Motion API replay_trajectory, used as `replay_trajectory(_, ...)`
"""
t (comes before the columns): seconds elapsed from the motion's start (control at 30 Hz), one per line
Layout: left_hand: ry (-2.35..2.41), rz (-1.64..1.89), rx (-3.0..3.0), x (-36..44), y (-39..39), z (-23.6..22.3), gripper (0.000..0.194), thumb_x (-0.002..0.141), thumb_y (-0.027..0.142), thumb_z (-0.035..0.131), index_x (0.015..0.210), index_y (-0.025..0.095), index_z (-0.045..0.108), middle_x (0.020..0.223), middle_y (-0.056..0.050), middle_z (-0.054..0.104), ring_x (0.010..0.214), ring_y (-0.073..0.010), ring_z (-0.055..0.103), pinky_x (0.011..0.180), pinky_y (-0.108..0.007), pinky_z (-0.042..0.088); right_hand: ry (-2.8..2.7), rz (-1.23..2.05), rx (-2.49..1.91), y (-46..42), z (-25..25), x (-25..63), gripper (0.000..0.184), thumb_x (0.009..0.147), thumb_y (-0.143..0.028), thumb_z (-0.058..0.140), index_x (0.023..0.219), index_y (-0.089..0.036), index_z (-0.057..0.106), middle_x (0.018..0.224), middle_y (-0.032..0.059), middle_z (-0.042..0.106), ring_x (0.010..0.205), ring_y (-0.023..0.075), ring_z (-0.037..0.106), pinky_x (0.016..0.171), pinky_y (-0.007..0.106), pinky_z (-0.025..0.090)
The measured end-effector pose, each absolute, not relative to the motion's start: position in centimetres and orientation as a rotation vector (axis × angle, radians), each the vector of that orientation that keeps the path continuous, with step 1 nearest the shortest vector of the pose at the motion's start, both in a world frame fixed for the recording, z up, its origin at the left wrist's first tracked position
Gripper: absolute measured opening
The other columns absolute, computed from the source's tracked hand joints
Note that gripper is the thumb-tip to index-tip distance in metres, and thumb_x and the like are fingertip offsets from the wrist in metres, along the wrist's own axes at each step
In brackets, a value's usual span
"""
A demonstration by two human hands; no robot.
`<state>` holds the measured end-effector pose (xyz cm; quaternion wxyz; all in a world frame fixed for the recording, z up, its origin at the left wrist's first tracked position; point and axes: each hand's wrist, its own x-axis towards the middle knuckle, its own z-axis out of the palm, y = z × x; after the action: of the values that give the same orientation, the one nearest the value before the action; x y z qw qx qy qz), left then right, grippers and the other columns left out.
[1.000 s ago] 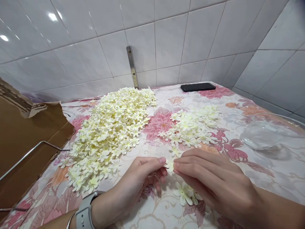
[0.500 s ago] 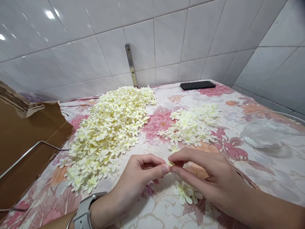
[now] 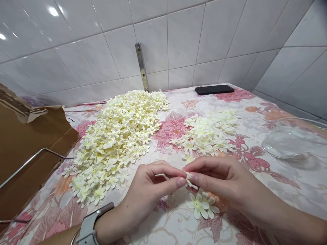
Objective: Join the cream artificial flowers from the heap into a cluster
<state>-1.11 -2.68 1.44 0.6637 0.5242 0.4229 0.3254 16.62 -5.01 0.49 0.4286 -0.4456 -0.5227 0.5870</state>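
Note:
A small cream artificial flower point(image 3: 190, 183) is pinched between my two hands over the table's front middle. My left hand point(image 3: 153, 185), with a watch at the wrist, grips it from the left with thumb and forefinger. From the right, the thumb and forefinger of my right hand point(image 3: 224, 180) are closed on the same flower. Just below the fingers, a couple of loose flowers point(image 3: 200, 206) lie overlapping on the cloth. Beyond my hands spreads a flat, smaller pile of flowers point(image 3: 209, 134). To the left rises a large heap of flowers point(image 3: 120, 132).
A torn cardboard box point(image 3: 33, 143) with a bent metal wire point(image 3: 28, 166) stands at the left edge. On the floral tablecloth point(image 3: 168, 224), a black phone point(image 3: 214, 89) lies at the back and a clear bowl point(image 3: 283, 146) at the right. A metal bracket point(image 3: 141, 66) is on the tiled wall.
The flower between my fingers has turned, so more of its petals show below the fingertips. My right hand has shifted slightly, uncovering more of the loose flowers underneath.

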Motion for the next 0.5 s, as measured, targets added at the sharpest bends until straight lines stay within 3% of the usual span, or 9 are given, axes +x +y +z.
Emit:
replay_trajectory(0.2, 0.931, 0.665, 1.149, -1.19, -2.78, 1.34, 0.01, 0.066, 0.025, 0.077, 0.073, 0.02, 0.074, 0.069, 0.001, 0.066, 0.059, -0.0083, 0.056, 0.055, -0.018, 0.043, -1.343, 1.389, -1.126, -5.17, 0.35, 16.58, 0.007, 0.076, -0.03, 0.069, 0.076, -0.023, 0.068, 0.073, -0.0024, 0.066, 0.07, 0.0107, 0.061, 0.061, 0.016, 0.048)
replay_trajectory(0.5, 0.961, 0.672, 1.16, -1.1, -2.77, 1.19, 0.008, 0.069, 0.021, 0.074, 0.076, 0.022, 0.077, 0.073, 0.0, 0.07, 0.058, -0.007, 0.054, 0.052, -0.015, 0.042, -1.31, 1.404, -1.135, -5.13, 0.14, 16.73, 0.007, 0.078, -0.031, 0.068, 0.077, -0.024, 0.066, 0.076, -0.0041, 0.064, 0.071, 0.0087, 0.059, 0.062, 0.014, 0.046)
